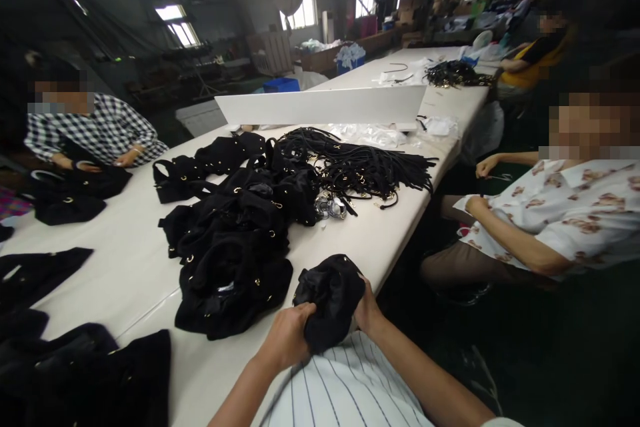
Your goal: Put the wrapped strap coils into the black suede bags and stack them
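A crumpled black fabric bag [331, 297] is held at the near edge of the long white table [130, 240], close to my body. My left hand [287, 333] is closed on its lower left side. My right hand [367, 310] grips its right side, fingers partly hidden behind the cloth. Just left of the bag lies a heap of black bags with gold fittings [235, 240]. Beyond that is a bundle of black straps with gold clasps [360, 167].
More black bags [75, 360] lie at the near left. A person in a checked shirt [95, 130] handles a bag at the far left. A person in a floral shirt [560, 213] sits on the right. A white board [320, 107] stands across the table.
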`<act>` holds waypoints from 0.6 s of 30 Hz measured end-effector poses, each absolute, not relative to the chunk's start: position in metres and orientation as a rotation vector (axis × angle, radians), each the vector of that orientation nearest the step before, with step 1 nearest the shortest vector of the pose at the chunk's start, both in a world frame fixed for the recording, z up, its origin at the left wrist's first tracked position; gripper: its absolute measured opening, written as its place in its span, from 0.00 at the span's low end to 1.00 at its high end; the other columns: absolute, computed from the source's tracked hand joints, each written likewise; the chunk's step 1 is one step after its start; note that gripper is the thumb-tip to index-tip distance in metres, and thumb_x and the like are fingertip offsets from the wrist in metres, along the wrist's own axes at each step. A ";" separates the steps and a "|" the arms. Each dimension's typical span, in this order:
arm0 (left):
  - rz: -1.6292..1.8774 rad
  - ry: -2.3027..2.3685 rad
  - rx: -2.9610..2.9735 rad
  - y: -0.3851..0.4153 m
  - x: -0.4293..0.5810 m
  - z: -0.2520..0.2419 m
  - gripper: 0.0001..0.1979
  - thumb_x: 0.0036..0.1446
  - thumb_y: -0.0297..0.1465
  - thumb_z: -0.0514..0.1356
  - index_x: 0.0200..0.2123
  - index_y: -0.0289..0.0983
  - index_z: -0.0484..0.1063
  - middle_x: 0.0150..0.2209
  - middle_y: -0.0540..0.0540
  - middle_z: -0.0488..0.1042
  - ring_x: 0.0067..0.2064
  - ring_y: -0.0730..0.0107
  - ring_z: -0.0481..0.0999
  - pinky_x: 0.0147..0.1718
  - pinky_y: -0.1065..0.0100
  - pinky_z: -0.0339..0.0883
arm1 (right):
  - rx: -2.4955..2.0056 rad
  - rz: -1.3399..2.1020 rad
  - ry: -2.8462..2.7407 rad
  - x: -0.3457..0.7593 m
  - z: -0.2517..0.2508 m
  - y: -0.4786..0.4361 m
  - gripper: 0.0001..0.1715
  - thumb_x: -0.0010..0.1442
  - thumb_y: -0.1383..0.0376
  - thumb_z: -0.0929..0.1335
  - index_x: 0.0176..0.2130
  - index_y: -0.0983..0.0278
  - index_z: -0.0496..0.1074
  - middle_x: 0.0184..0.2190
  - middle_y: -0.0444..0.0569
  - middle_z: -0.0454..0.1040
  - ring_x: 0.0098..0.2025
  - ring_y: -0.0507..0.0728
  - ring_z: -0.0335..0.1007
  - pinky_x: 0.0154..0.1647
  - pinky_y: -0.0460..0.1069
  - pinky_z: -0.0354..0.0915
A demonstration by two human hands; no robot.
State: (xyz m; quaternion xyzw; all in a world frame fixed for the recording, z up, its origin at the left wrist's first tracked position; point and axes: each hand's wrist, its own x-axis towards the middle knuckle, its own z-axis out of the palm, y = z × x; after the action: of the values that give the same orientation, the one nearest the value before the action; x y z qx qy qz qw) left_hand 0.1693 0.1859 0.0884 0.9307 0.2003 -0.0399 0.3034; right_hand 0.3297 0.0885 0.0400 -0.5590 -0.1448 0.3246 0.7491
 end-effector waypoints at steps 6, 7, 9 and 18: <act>-0.147 0.541 2.569 0.177 0.169 0.116 0.08 0.44 0.21 0.54 0.25 0.40 0.61 0.29 0.53 0.74 0.30 0.68 0.75 0.27 0.68 0.53 | -1.657 0.445 -0.610 0.371 0.023 0.077 0.12 0.52 0.59 0.68 0.22 0.64 0.70 0.20 0.44 0.69 0.27 0.55 0.64 0.28 0.47 0.57; -0.163 0.546 2.598 0.174 0.170 0.121 0.08 0.43 0.21 0.54 0.26 0.40 0.62 0.29 0.53 0.75 0.31 0.67 0.76 0.27 0.67 0.52 | -1.725 0.430 -0.656 0.376 0.021 0.077 0.12 0.53 0.59 0.68 0.24 0.64 0.72 0.21 0.45 0.71 0.28 0.56 0.66 0.29 0.47 0.58; -0.211 0.559 2.659 0.168 0.173 0.128 0.09 0.43 0.21 0.54 0.28 0.41 0.65 0.31 0.51 0.76 0.32 0.64 0.78 0.27 0.65 0.51 | -1.834 0.425 -0.723 0.379 0.017 0.082 0.13 0.55 0.58 0.66 0.26 0.63 0.74 0.23 0.46 0.74 0.30 0.57 0.69 0.31 0.47 0.60; -0.179 0.855 2.597 0.175 0.168 0.112 0.12 0.43 0.20 0.54 0.30 0.41 0.68 0.34 0.51 0.78 0.37 0.62 0.80 0.30 0.67 0.55 | -1.879 0.595 -0.726 0.350 0.009 0.068 0.16 0.53 0.61 0.67 0.43 0.62 0.74 0.26 0.43 0.75 0.27 0.55 0.69 0.31 0.48 0.65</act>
State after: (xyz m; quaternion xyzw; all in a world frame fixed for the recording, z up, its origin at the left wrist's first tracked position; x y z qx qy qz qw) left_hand 0.1677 0.1752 0.1118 0.9288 0.3058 -0.0638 0.1993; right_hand 0.3504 0.0684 0.0086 -0.7760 -0.3000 0.2456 0.4975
